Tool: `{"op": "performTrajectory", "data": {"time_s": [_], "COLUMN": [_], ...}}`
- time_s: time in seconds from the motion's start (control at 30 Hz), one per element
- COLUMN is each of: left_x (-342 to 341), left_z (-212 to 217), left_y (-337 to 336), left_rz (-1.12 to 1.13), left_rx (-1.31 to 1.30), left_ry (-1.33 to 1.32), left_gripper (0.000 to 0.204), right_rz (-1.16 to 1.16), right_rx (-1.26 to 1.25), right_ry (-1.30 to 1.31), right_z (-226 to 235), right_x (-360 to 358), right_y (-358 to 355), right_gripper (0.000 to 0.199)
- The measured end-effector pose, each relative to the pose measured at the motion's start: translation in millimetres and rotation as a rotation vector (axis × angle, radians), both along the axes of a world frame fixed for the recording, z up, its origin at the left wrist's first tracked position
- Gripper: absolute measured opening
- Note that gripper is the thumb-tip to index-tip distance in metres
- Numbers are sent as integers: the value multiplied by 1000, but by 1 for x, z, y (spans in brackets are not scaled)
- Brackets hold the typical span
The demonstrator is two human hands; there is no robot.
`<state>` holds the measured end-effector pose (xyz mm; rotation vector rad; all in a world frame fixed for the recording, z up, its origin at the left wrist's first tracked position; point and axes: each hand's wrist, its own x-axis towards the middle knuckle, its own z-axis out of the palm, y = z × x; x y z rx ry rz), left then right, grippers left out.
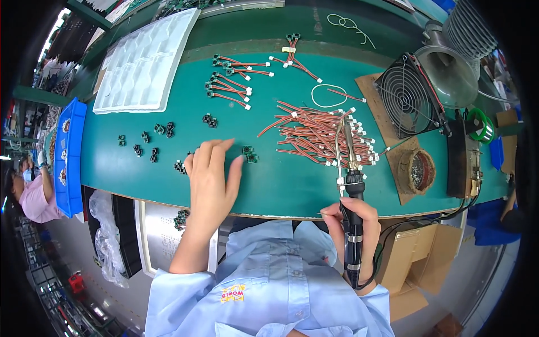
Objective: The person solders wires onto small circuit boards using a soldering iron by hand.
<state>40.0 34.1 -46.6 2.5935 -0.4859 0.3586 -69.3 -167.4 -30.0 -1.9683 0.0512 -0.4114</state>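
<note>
My left hand [210, 174] hovers at the near side of the green bench mat, fingers apart and nothing held. Two small green circuit boards [249, 154] lie just right of its thumb and index fingertips. Another dark little board [179, 167] sits by its outer side, partly covered. In my right hand [362, 216] is a black-handled soldering iron [353, 241] with a thin metal guide tube beside its shaft. The iron points away from me, its tip over a large pile of red-and-black wire leads [314, 135] with white connectors.
Several loose boards [154, 154] are scattered at left; boards with leads attached [230, 87] lie farther back. A white moulded tray [143, 67] and blue bin [70, 157] stand left. Right are a black fan [409, 95], a round tip-cleaning pot [418, 171] and the iron's cable [415, 218].
</note>
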Motion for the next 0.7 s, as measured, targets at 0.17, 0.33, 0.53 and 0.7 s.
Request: {"op": "performTrajectory", "data": {"time_s": [0.17,0.33,0.53,0.7], "left_x": [0,-7,-39,-48], "left_z": [-4,-1,25,17], "left_y": [-12,-15,-27,-38], "left_rz": [22,-108,-276,-341], "left_rx": [65,-189,-1080,-1469], "left_ry": [41,276,948,1121], "left_gripper": [24,21,17,17], "right_rz": [11,4,48,70], "right_rx": [81,182,479,573], "right_ry": [-16,-25,35,77], "right_z": [-3,-6,4,17], "right_x": [0,8,13,9], "right_y": [3,3,3,1], "right_gripper": [42,43,44,45]}}
